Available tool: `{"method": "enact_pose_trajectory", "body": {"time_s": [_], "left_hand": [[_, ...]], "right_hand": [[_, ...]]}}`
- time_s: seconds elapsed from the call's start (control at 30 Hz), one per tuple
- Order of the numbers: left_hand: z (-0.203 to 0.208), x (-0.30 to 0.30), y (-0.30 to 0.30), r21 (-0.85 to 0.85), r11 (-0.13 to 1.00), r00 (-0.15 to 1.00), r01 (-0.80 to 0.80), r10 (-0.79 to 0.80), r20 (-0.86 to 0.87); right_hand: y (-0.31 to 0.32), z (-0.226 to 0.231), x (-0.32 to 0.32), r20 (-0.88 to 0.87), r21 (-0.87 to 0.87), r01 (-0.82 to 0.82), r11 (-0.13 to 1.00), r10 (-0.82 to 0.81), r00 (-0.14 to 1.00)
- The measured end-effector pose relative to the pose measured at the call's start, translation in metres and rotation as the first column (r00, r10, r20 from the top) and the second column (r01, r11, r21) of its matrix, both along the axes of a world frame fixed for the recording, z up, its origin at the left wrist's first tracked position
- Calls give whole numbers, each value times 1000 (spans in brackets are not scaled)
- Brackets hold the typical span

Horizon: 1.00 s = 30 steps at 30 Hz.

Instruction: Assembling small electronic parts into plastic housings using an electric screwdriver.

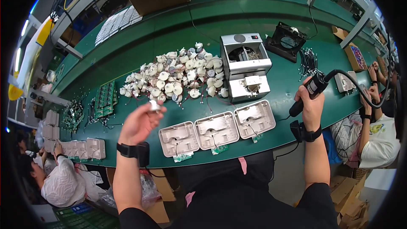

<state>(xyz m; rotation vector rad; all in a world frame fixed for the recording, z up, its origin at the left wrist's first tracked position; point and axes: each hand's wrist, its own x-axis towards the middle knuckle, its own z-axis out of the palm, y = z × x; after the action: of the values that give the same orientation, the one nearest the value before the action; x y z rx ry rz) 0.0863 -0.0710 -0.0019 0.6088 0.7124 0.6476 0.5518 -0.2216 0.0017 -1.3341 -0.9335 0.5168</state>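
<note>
In the fingers of my left hand is a small white round part, like the motor-shaped pieces in the large pile just beyond. My right hand is wrapped round a black electric screwdriver, whose tip points down and left above the bench. Between my hands three pale plastic housings stand side by side, open side up. A thin black wire runs inside each, and a small green circuit board sits at each front edge.
A grey screw feeder stands behind the housings, beside a black fan and a bundle of black wires. Stacked green circuit boards lie left. More housings line the left edge. Co-workers sit at both sides.
</note>
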Motion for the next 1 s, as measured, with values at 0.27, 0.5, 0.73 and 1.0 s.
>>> {"method": "enact_pose_trajectory", "body": {"time_s": [0.27, 0.5, 0.73, 1.0], "left_hand": [[17, 68, -46, 141, 967, 977, 213, -215, 2], [12, 146, -67, 272, 905, 942, 326, -287, -175], [8, 177, -87, 542, 702, 804, 462, -73, -590], [4, 204, -101, 593, 532, 674, 605, 54, -737]], "right_hand": [[5, 20, -8, 29, -64, -15, 998, 16, 999], [32, 80, -51, -104, 383, -210, 900, 268, 958], [81, 65, -71, 7, 316, -188, 930, 196, 981], [28, 73, -62, -41, 322, -226, 919, 252, 967]]}}
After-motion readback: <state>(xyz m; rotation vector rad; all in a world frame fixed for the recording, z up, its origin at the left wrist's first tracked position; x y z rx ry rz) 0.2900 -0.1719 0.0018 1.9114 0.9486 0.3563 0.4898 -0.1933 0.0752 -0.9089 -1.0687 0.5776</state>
